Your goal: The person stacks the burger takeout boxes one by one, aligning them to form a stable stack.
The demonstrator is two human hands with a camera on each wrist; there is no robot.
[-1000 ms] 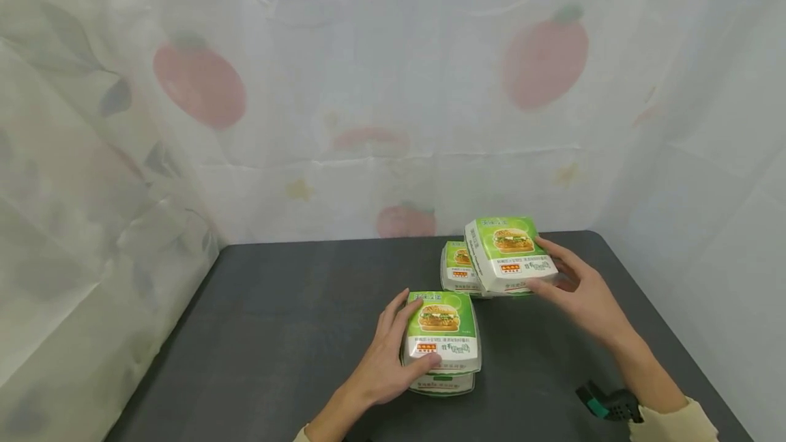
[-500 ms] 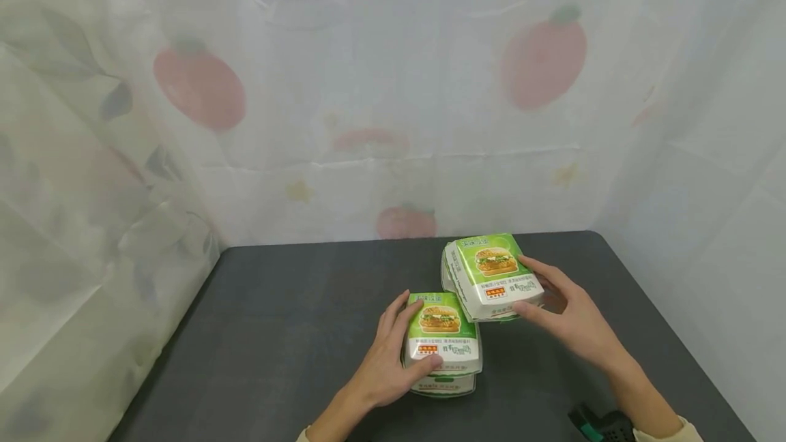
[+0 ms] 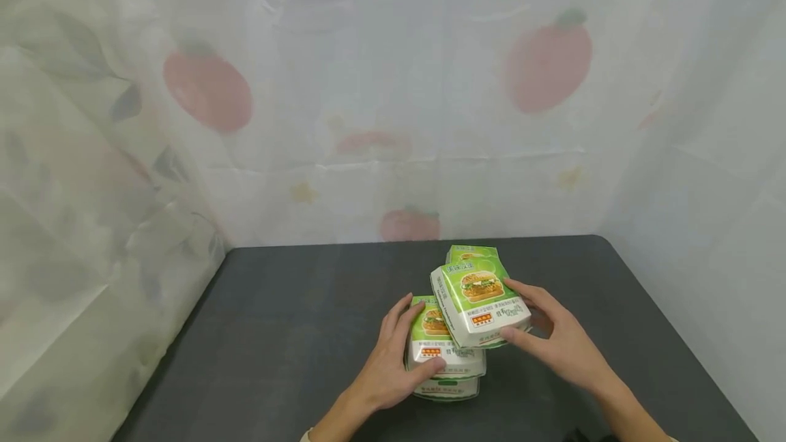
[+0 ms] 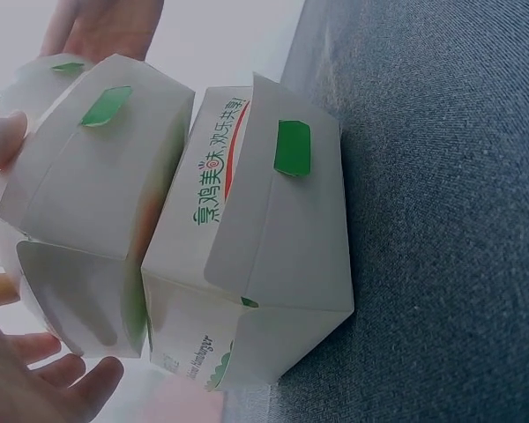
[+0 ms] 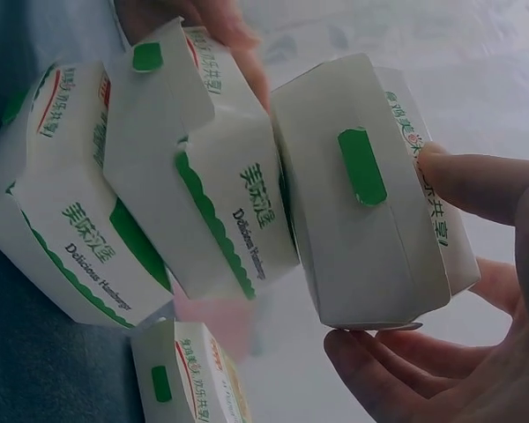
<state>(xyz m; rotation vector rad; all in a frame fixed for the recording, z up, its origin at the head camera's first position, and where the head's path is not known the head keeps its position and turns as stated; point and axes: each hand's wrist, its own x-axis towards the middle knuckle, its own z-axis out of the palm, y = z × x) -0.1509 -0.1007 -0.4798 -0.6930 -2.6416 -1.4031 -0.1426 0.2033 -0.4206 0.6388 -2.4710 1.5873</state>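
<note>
Two burger boxes are stacked at the front; my left hand (image 3: 393,360) grips the sides of the upper box (image 3: 424,353), thumb at its near face. Beneath it, the lower box (image 4: 247,211) stands on the table. My right hand (image 3: 561,340) holds another green and white burger box (image 3: 482,302) by its right side, tilted over the stack's back right part. In the right wrist view this held box (image 5: 361,194) lies close against the upper stacked box (image 5: 194,167); whether they touch, I cannot tell. Behind it, a further box (image 3: 471,252) is partly hidden.
The dark grey table (image 3: 295,319) carries the boxes toward its right half. A pale curtain with printed fruit (image 3: 368,87) hangs along the back edge, with more cloth at both sides. A dark wrist strap piece (image 3: 589,436) shows under the right forearm.
My right hand has brought its box from above the rear box toward me and left, over the front stack. The rear box shows again behind it. My left hand keeps its grip.
</note>
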